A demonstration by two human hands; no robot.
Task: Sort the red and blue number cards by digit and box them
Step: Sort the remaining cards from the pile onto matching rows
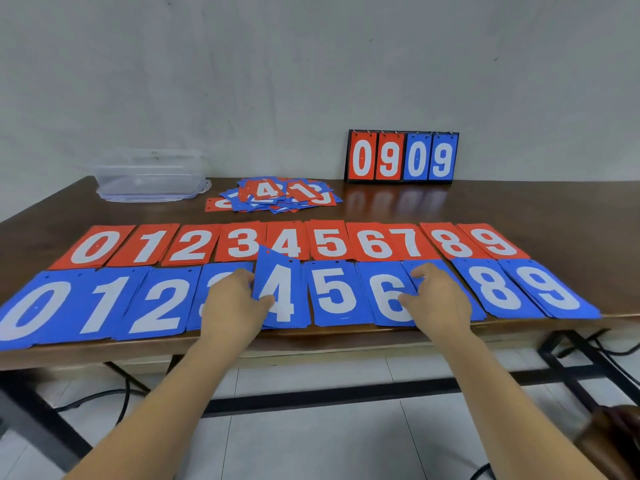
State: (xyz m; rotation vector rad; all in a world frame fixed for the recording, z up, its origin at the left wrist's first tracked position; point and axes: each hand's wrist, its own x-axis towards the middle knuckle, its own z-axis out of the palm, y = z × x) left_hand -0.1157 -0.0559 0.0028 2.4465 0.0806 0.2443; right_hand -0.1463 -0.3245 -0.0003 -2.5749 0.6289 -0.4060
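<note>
Plain workroom, bare grey wall (242,64), dark wooden table (519,209), tiled floor (311,445)

My left hand (235,299) covers most of the blue 3 stack (211,275); only the digit's top curve shows. Its fingers behind the blue 4 card (280,292) are out of sight, and that tilted card hides a corner of the red 4 stack (292,242). My right hand (440,296) lies over the blue 7 stack (409,268), hiding nearly all of the digit; whether those fingers grip a card I cannot tell. The blue 0 stack (31,306) runs off the picture's left edge. In the loose pile (277,199) by the tabletop's (554,209) far edge, most digits are buried. The clear box (149,178) at the far left corner is blurred.
</note>
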